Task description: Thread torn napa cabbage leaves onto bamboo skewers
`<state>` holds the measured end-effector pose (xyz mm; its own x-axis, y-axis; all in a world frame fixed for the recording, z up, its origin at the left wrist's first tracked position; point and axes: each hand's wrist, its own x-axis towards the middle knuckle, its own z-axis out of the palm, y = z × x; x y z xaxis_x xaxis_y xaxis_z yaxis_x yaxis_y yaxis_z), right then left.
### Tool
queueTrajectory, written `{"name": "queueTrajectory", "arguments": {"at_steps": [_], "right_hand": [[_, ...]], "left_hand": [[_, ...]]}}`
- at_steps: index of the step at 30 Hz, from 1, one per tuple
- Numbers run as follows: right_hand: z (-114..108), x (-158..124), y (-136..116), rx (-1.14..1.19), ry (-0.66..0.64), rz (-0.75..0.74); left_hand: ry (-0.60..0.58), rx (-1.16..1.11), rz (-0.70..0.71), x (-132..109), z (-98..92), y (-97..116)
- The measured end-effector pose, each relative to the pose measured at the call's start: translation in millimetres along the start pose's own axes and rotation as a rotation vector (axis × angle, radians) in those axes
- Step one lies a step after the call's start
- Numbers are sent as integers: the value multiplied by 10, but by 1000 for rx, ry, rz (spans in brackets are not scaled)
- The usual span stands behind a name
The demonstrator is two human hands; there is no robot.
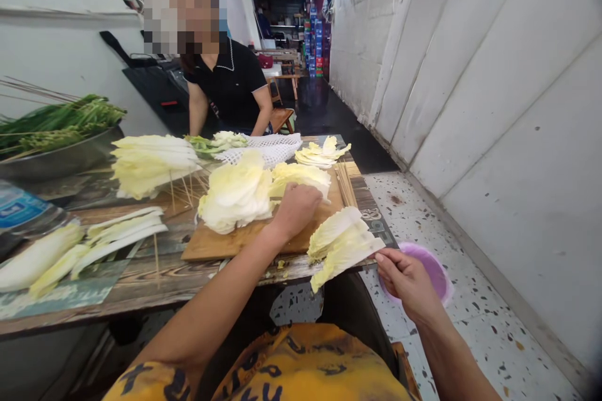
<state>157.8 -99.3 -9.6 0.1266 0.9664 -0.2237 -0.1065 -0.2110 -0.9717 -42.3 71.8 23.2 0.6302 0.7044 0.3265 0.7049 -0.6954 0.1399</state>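
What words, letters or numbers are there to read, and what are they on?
"&": tabletop, right edge; letters beside it are blurred.
Tabletop, near left: pale marks, too blurred.
Blue label on clear plastic, left: too blurred.
Yellow shirt: dark letter-like marks, no readable word.
Stacked boxes, back: too small.

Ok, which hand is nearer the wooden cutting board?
Left: the left hand is over the wooden cutting board; the right hand is clear of it, off to the right.

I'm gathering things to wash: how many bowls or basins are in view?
2: the grey bowl under the greens at left, and the purple basin on the floor, partly behind the right hand. Others may be hidden.
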Motion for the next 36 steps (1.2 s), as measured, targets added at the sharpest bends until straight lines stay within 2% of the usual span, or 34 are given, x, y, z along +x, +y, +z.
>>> {"name": "queueTrajectory", "arguments": {"at_steps": [3,8,14,17,20,26,30,36], "right_hand": [[15,-7,-15,10,20,21],[24,-8,-22,26,26,36],[35,2,-8,2,15,33],[12,-5,9,-22,3,34],[-14,-28,15,-128,-38,-3],[37,-83,-88,-411,-97,-166],[75,-85,-136,-453,-100,-179],[76,-83,-121,-401,-112,-163]], "left_hand": [[-42,-54,-32,-57,-93,28],[-124,-144,62,-284,-98,34],[-80,-192,52,-472,-57,30],[-20,-257,-115,-484,-107,18],[19,-458,-337,-468,-216,2],[-196,-1037,-603,-452,-357,65],[-185,-1278,-658,-448,-332,121],[-204,-1394,-688,-430,-334,170]]}}
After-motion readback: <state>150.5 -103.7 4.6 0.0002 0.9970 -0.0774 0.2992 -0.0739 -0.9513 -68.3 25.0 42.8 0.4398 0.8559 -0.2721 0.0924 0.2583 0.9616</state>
